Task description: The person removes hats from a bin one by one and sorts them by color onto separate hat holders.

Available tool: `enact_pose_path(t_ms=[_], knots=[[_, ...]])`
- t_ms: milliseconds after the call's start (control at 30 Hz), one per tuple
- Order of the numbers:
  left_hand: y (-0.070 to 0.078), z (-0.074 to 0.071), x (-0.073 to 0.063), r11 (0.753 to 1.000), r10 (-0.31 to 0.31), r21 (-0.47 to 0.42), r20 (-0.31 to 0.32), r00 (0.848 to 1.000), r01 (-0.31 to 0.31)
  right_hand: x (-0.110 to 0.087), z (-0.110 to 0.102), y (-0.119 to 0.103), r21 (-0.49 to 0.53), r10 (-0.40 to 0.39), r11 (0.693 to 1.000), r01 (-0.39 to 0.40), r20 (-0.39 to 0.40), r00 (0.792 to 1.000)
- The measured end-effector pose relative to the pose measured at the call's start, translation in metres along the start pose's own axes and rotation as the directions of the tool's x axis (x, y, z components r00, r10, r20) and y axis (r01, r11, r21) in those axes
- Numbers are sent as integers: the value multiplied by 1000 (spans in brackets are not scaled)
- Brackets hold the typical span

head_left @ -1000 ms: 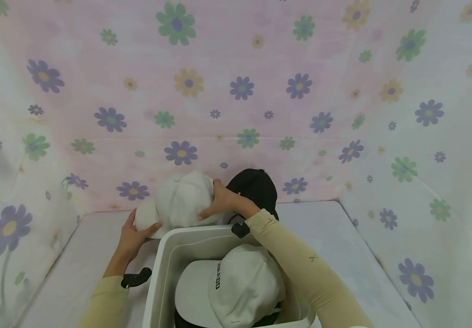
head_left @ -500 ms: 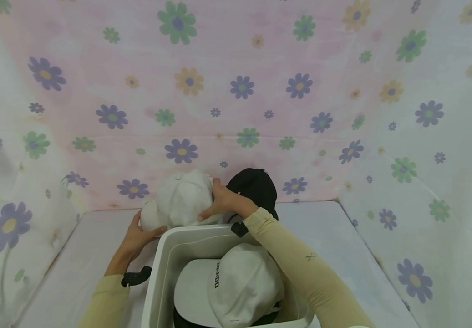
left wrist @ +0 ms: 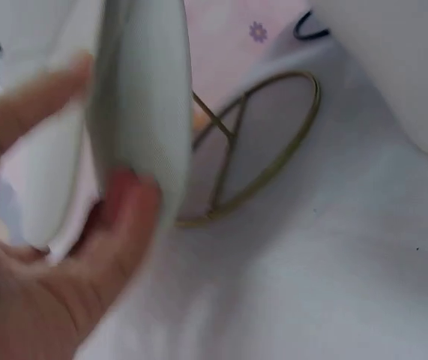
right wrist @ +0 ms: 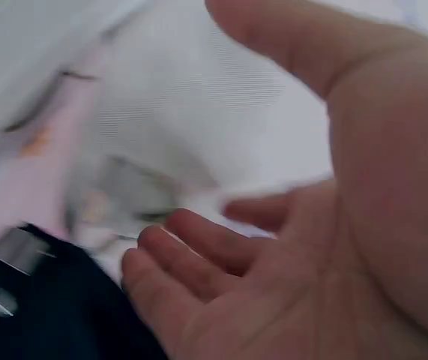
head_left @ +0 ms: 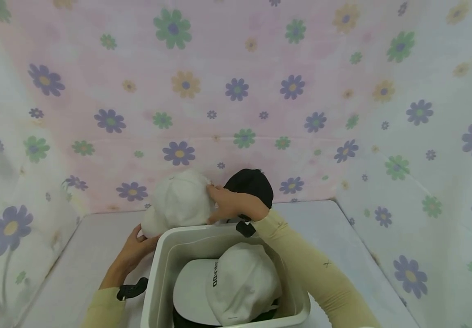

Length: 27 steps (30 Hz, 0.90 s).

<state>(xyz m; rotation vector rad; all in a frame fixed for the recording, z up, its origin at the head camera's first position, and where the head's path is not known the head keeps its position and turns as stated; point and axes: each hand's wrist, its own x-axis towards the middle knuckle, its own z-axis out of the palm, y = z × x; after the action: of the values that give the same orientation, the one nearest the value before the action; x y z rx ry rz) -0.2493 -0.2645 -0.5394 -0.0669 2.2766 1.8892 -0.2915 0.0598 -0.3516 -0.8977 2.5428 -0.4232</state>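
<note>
Matt cloth cap point(head_left: 182, 200), smooth plastic bin point(head_left: 195, 246)

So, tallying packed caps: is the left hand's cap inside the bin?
No, the left hand holds the white cap behind the bin.

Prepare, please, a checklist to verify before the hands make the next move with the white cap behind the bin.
1. Left hand on the brim of the white cap: ok, holding it.
2. Right hand secure on the cap's rear: cannot tell; its fingers look relaxed in the blurred right wrist view.
3. Bin uncovered: ok.
4. Bin empty: not ok; another light cap lies inside.
5. Black cap clear of the right hand: cannot tell; the hand partly covers it in the head view.
</note>
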Motion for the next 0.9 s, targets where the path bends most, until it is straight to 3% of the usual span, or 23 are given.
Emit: enact_pose_path(t_ms=[133, 267, 333, 400, 467, 533, 633, 700, 800, 900], knots=[[20, -3, -25, 980, -51, 192, -29, 998, 56, -48, -13, -18, -17, -57, 998, 57, 11, 998], [53, -4, -46, 912, -61, 404, -43, 997, 74, -111, -18, -30, 16, -157, 987, 157, -31, 987], [73, -3, -56, 877, 5, 481, -61, 998, 25, -144, -15, -32, 40, -187, 981, 189, -58, 981], [97, 0, -66, 852, 117, 520, -75, 990, -61, -175, -8, -30, 69, -192, 978, 198, -84, 978], [121, 8, -76, 828, 261, 531, -76, 962, -182, -199, 2, -25, 93, -195, 974, 206, -114, 974], [145, 19, -85, 797, 402, 511, -53, 914, -321, -217, 16, -18, 119, -193, 971, 209, -134, 972], [177, 42, -95, 780, 526, 385, 27, 850, -494, -232, 42, -6, 169, -151, 970, 173, -140, 979], [194, 60, -98, 778, 560, 273, 105, 822, -565, -235, 63, 3, 199, -99, 972, 125, -136, 986], [211, 89, -99, 789, 565, 127, 235, 791, -602, -237, 97, 20, 218, -29, 974, 65, -167, 986], [222, 119, -97, 773, 561, 101, 351, 750, -626, -235, 130, 38, 160, -65, 981, 114, -281, 957]])
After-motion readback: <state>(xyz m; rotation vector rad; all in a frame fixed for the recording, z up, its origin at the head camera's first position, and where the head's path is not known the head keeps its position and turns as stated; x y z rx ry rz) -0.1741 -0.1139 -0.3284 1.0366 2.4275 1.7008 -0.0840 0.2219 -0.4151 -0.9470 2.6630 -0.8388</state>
